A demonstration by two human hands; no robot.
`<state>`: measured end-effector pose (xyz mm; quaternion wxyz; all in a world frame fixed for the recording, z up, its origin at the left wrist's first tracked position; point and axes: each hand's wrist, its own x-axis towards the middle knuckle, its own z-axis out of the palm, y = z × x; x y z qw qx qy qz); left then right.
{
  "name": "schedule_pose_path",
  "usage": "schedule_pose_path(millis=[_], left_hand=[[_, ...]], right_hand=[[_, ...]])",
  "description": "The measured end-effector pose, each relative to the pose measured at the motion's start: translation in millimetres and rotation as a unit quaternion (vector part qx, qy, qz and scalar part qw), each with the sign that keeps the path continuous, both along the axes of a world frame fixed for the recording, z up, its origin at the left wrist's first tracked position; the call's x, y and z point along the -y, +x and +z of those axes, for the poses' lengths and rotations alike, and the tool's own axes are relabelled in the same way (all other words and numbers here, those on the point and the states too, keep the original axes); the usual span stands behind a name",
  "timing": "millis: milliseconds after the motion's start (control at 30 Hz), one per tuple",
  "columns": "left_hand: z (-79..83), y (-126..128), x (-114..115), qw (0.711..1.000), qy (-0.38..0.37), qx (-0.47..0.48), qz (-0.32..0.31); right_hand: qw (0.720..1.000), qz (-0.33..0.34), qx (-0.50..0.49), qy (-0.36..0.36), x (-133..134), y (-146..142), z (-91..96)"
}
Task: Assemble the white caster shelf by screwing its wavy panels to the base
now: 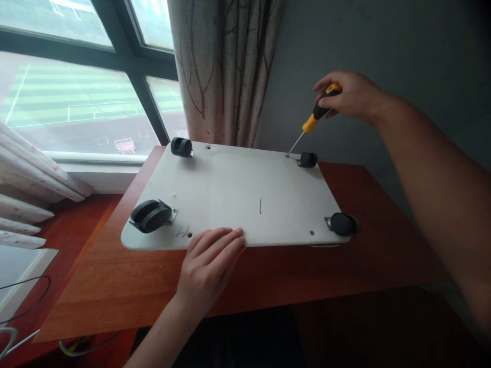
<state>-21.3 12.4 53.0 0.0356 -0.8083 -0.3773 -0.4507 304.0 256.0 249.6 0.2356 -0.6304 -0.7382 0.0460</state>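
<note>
A white board point(238, 194) lies upside down on a reddish wooden table point(126, 286), with a black caster at each corner. My left hand point(209, 263) rests flat on the board's near edge, fingers stretched out. My right hand point(351, 97) grips the yellow and black handle of a screwdriver point(314, 118). Its tip sits on a screw beside the far right caster point(307, 159). The other casters are at the far left point(181, 146), near left point(151, 215) and near right point(342, 224).
A patterned curtain point(226, 66) hangs behind the board, next to a large window point(76, 76). A grey wall point(383, 46) runs behind the table's right side. Cables point(23, 306) lie on the floor at the left.
</note>
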Motion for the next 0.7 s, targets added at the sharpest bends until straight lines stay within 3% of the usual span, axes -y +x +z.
schedule_pose_path(millis=[133, 200, 367, 567, 700], left_hand=[[2.8, 1, -1, 1.000, 0.005, 0.005, -0.006], [3.9, 2, -1, 1.000, 0.007, 0.006, -0.006], [2.1, 2, 0, 1.000, 0.005, 0.006, -0.008], [0.1, 1, 0, 1.000, 0.002, 0.002, -0.007], [1.5, 0, 0, 1.000, 0.003, 0.002, -0.010]], right_hand=[[0.981, -0.090, 0.136, 0.106, 3, -3, -4.8], [0.984, -0.098, 0.121, 0.091, 5, -6, -4.9], [0.999, 0.012, -0.048, -0.015, 7, -7, -1.7], [0.981, -0.099, 0.136, 0.094, 7, -11, -1.9], [0.998, -0.059, 0.014, 0.010, 2, -10, -2.6]])
